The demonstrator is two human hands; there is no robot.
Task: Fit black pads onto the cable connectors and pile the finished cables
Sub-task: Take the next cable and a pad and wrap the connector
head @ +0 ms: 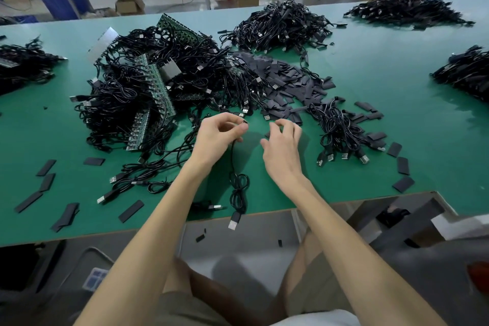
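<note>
My left hand (221, 135) pinches the small end of a black cable (239, 188) between thumb and forefinger. The cable hangs down in a coil, and its USB plug (234, 220) dangles past the table's front edge. My right hand (283, 140) hovers just right of it with fingers curled down toward the heap of black pads (288, 87); I cannot tell whether it pinches one. A big tangle of black cables and green circuit strips (148, 87) lies at the left. A smaller bundle of cables (338, 132) lies to the right of my hands.
The green table (397, 82) carries more cable heaps at back centre (280, 26), back right (407, 9), far right (465, 74) and far left (23, 63). Loose pads (47, 182) are scattered along the front. Stools, boxes and another person are behind the table.
</note>
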